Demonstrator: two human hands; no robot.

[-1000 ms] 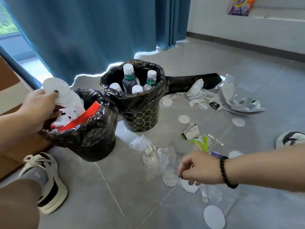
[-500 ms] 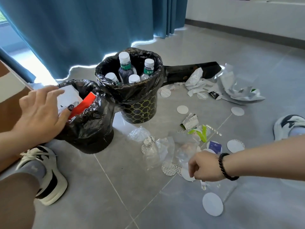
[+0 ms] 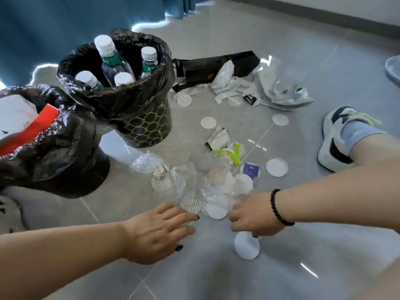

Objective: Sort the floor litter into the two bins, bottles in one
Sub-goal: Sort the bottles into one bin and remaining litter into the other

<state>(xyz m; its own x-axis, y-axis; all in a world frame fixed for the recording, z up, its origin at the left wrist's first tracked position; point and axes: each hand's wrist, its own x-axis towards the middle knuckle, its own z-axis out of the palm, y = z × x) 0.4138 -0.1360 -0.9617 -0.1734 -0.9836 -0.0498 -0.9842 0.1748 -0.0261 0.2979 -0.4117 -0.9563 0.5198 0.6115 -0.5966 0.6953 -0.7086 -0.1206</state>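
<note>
Two black-bagged bins stand at the left. The gold-patterned bin (image 3: 149,126) holds several capped water bottles (image 3: 109,61). The nearer bin (image 3: 65,161) holds white paper and a red card (image 3: 43,120). On the tiles in front lie white discs (image 3: 216,211), clear plastic wrap (image 3: 181,182) and torn wrappers (image 3: 217,139). My left hand (image 3: 160,232) reaches in low, its straight fingers touching the edge of the wrap. My right hand (image 3: 253,215) is curled down over the litter, thumb on another white disc (image 3: 246,245); its fingertips are hidden.
A flattened black bag (image 3: 216,66) and crumpled white packaging (image 3: 279,89) lie behind the pile. My right shoe (image 3: 339,139) is planted at the right. Blue curtains (image 3: 65,18) hang behind the bins. More discs are scattered over the grey tiles.
My left hand has left the near bin and come down to the floor beside my right hand. My right hand stays curled over the same pile. The view has tilted down.
</note>
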